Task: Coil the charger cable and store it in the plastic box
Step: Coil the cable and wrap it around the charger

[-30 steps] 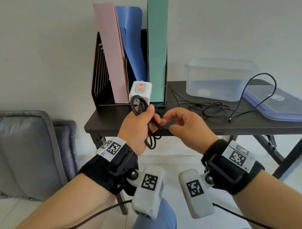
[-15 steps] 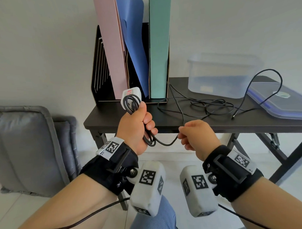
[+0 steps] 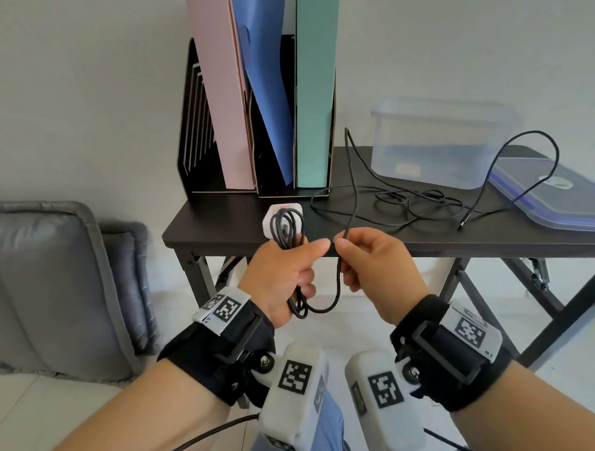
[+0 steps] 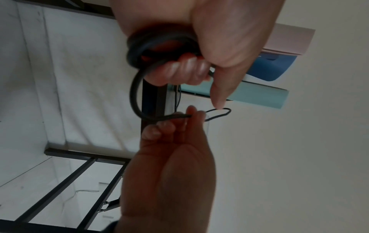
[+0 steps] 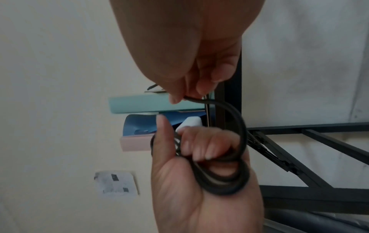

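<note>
My left hand (image 3: 287,266) grips several coiled loops of the black charger cable (image 3: 287,225), with the white charger plug (image 3: 272,219) poking out above the fist. In the left wrist view the coil (image 4: 139,52) wraps round the curled fingers. My right hand (image 3: 364,256) pinches the cable strand just right of the left thumb; a loop (image 3: 326,305) hangs between the hands. The remaining cable (image 3: 417,204) lies tangled on the black table (image 3: 222,228), its end plug (image 3: 464,221) near the lid. The clear plastic box (image 3: 438,142) stands open at the back right.
A black file holder (image 3: 198,127) with pink, blue and green folders stands at the table's back left. The box's lid (image 3: 558,202) lies flat at the right edge, with cable arching over it. A grey cushion (image 3: 55,284) leans on the wall at the left.
My right hand has risen from below the table edge and closed in on the left thumb, drawing up more cable. The left hand's coil has stayed in its grip.
</note>
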